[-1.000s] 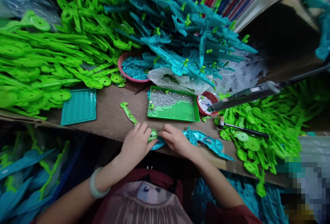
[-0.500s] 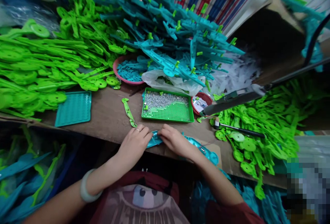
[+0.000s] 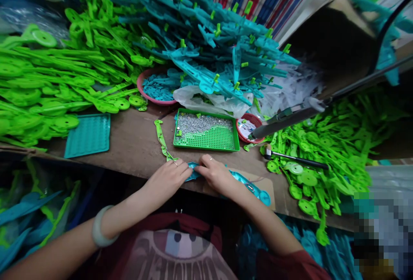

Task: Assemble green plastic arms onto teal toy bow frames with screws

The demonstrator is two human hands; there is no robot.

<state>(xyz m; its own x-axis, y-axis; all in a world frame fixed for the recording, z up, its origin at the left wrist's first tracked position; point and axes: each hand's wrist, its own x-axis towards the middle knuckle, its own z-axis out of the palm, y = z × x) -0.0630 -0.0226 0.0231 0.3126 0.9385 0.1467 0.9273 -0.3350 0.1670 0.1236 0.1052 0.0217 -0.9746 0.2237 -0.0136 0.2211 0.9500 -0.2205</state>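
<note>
Near the table's front edge, my left hand (image 3: 170, 176) grips the left part of a blue plastic piece (image 3: 192, 172). Fingers of my right hand (image 3: 215, 175) are closed on the same piece, just right of the left hand. Much of it is hidden under both hands. Beyond my right wrist, a long blue plastic part with a small metal spring-like bit (image 3: 250, 186) lies on a cardboard sheet (image 3: 267, 182); whether it joins the held piece I cannot tell. A green plastic part (image 3: 160, 136) lies just past my left fingers.
A green tray (image 3: 206, 144) holds small metal pieces. Behind it are a pink bowl (image 3: 140, 87) and a heap of blue parts (image 3: 206, 56). Green parts (image 3: 48, 82) pile up left and right. A hammer (image 3: 297, 158) and a grey metal arm (image 3: 287, 116) are at right.
The view has shifted slightly, so the table contents sit a little further left. My right fingers have moved slightly on the blue piece; both hands stay on it.
</note>
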